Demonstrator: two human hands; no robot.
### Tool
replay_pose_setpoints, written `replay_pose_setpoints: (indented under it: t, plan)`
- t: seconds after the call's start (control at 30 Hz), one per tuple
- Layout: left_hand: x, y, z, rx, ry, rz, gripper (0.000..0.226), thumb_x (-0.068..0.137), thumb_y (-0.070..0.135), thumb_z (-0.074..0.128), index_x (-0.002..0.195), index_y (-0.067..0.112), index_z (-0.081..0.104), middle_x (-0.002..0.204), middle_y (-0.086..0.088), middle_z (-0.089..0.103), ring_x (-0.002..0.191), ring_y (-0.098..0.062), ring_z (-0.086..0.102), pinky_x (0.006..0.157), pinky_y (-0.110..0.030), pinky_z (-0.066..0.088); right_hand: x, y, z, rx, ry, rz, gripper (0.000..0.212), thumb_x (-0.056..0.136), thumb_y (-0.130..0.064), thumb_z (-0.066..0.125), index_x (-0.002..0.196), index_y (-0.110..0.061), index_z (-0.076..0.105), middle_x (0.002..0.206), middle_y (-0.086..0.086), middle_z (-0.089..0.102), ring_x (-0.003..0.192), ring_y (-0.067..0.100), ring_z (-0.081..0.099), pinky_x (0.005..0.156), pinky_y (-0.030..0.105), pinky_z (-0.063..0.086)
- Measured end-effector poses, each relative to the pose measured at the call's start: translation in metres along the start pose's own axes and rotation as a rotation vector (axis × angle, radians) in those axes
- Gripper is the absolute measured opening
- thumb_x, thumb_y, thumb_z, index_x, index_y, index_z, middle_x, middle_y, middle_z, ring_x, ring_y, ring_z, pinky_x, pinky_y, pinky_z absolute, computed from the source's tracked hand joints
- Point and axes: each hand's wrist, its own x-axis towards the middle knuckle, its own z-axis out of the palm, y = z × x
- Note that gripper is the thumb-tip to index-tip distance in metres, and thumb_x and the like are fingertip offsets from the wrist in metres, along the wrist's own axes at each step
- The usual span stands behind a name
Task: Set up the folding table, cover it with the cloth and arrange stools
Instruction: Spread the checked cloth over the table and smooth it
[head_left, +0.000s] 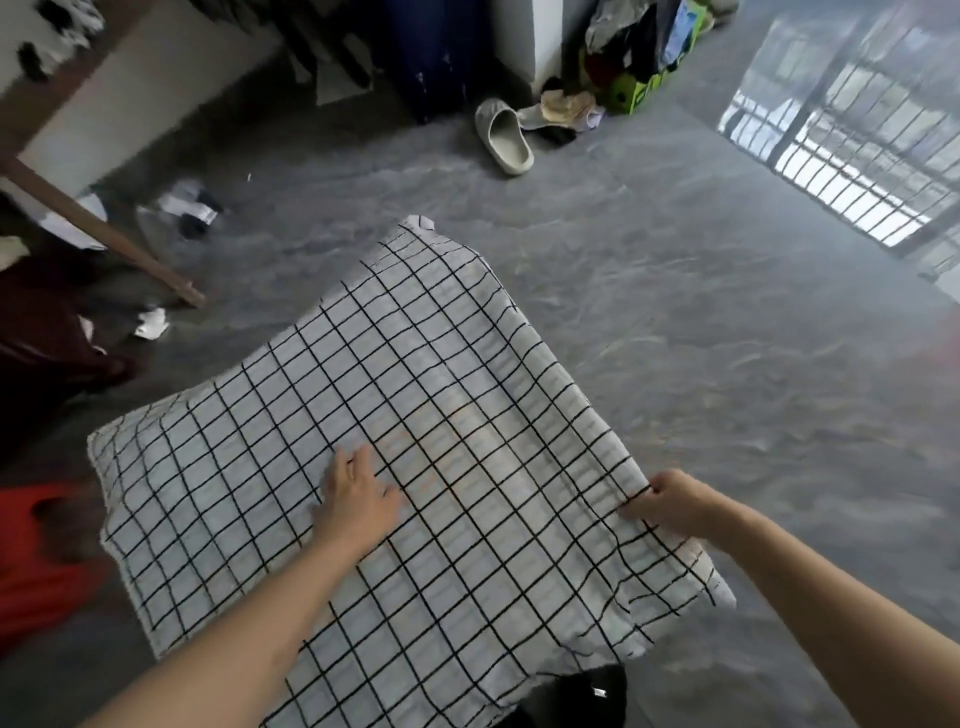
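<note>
A white cloth (426, 384) with a black grid pattern lies spread over the folding table, which it hides completely. Its edges hang over the sides, and the far corner is slightly turned up. My left hand (356, 493) rests flat on the cloth near the middle, fingers straight. At the right edge of the table, my right hand (670, 501) grips the cloth, bunching it a little. A red stool (36, 561) stands on the floor at the left, partly cut off by the frame.
Grey slippers (504, 136) lie on the grey floor at the back, next to a pile of clothes and a green box (639, 91). A wooden pole (104, 236) leans at the left above a dark red bag (47, 338). Paper scraps (151, 323) litter the floor.
</note>
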Motion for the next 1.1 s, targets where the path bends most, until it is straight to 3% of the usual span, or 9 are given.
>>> replay_pose_setpoints:
  t: [0.13, 0.2, 0.43, 0.57, 0.63, 0.83, 0.97, 1.03, 1.1]
  plan:
    - [-0.001, -0.054, 0.004, -0.052, 0.009, -0.206, 0.074, 0.093, 0.062, 0.041, 0.151, 0.031, 0.007, 0.160, -0.001, -0.014, 0.147, -0.032, -0.001, 0.110, -0.066, 0.020, -0.002, -0.022, 0.015, -0.341, -0.221, 0.110, 0.023, 0.086, -0.024, 0.071, 0.106, -0.015, 0.065, 0.080, -0.004, 0.059, 0.060, 0.005, 0.048, 0.039, 0.009, 0.036]
    - [-0.003, -0.075, 0.007, -0.088, 0.005, -0.233, 0.076, 0.090, 0.068, 0.038, 0.151, 0.033, 0.007, 0.161, 0.002, -0.013, 0.147, -0.032, -0.001, 0.110, -0.066, 0.019, 0.003, -0.029, 0.021, -0.462, -0.185, 0.130, 0.024, 0.084, -0.028, 0.072, 0.101, -0.013, 0.069, 0.088, 0.001, 0.066, 0.061, 0.007, 0.052, 0.042, 0.011, 0.038]
    - [-0.006, -0.141, 0.012, -0.198, 0.157, -0.311, 0.052, 0.099, 0.045, 0.039, 0.146, 0.024, 0.029, 0.159, -0.006, 0.011, 0.144, -0.031, 0.016, 0.113, -0.048, 0.027, 0.030, -0.058, 0.028, 0.049, 0.313, -0.051, 0.024, 0.080, -0.035, 0.077, 0.081, -0.024, 0.056, 0.077, 0.001, 0.061, 0.068, 0.016, 0.057, 0.059, 0.026, 0.040]
    - [-0.007, -0.179, 0.012, -0.324, 0.127, -0.448, 0.050, 0.098, 0.041, 0.043, 0.145, 0.029, 0.029, 0.159, -0.003, 0.010, 0.142, -0.031, 0.019, 0.111, -0.051, 0.028, 0.041, -0.082, 0.043, -0.228, 0.226, 0.043, 0.038, 0.090, -0.046, 0.061, 0.078, -0.010, 0.065, 0.075, 0.011, 0.066, 0.064, 0.020, 0.054, 0.059, 0.029, 0.039]
    - [-0.008, -0.196, 0.012, -0.389, 0.143, -0.508, 0.049, 0.097, 0.039, 0.045, 0.143, 0.028, 0.031, 0.157, -0.005, 0.014, 0.141, -0.033, 0.021, 0.110, -0.052, 0.029, 0.041, -0.093, 0.053, -0.370, 0.219, 0.042, 0.037, 0.094, -0.038, 0.055, 0.089, -0.005, 0.069, 0.089, 0.015, 0.071, 0.073, 0.024, 0.058, 0.064, 0.028, 0.042]
    - [-0.012, -0.244, 0.025, -0.568, 0.252, -0.835, 0.048, 0.098, 0.021, 0.049, 0.142, 0.012, 0.035, 0.151, -0.022, 0.028, 0.136, -0.039, 0.028, 0.111, -0.046, 0.027, 0.047, -0.089, 0.061, -0.468, 0.292, 0.128, 0.023, 0.093, -0.021, 0.046, 0.077, -0.009, 0.058, 0.093, 0.017, 0.065, 0.090, 0.033, 0.061, 0.072, 0.030, 0.043]
    - [-0.015, -0.255, 0.027, -0.683, 0.237, -0.859, 0.056, 0.100, 0.019, 0.048, 0.146, -0.003, 0.024, 0.149, -0.027, 0.033, 0.133, -0.043, 0.037, 0.107, -0.045, 0.031, 0.033, -0.096, 0.081, -0.447, 0.412, 0.108, 0.033, 0.093, -0.029, 0.049, 0.120, -0.010, 0.052, 0.133, 0.019, 0.047, 0.122, 0.038, 0.047, 0.098, 0.048, 0.041]
    - [-0.014, -0.259, 0.029, -0.691, 0.214, -0.868, 0.058, 0.101, 0.020, 0.047, 0.144, -0.011, 0.022, 0.147, -0.029, 0.034, 0.132, -0.044, 0.038, 0.106, -0.045, 0.032, 0.026, -0.108, 0.099, -0.347, 0.376, -0.045, 0.048, 0.097, -0.041, 0.046, 0.136, -0.012, 0.047, 0.139, 0.017, 0.045, 0.127, 0.034, 0.044, 0.102, 0.045, 0.038]
    - [-0.016, -0.268, 0.033, -0.671, 0.195, -0.874, 0.053, 0.101, 0.021, 0.044, 0.137, -0.016, 0.034, 0.142, -0.034, 0.040, 0.127, -0.046, 0.043, 0.103, -0.045, 0.036, 0.019, -0.123, 0.116, -0.242, 0.286, -0.140, 0.050, 0.098, -0.048, 0.040, 0.128, -0.012, 0.056, 0.130, 0.017, 0.057, 0.120, 0.031, 0.051, 0.093, 0.034, 0.037]
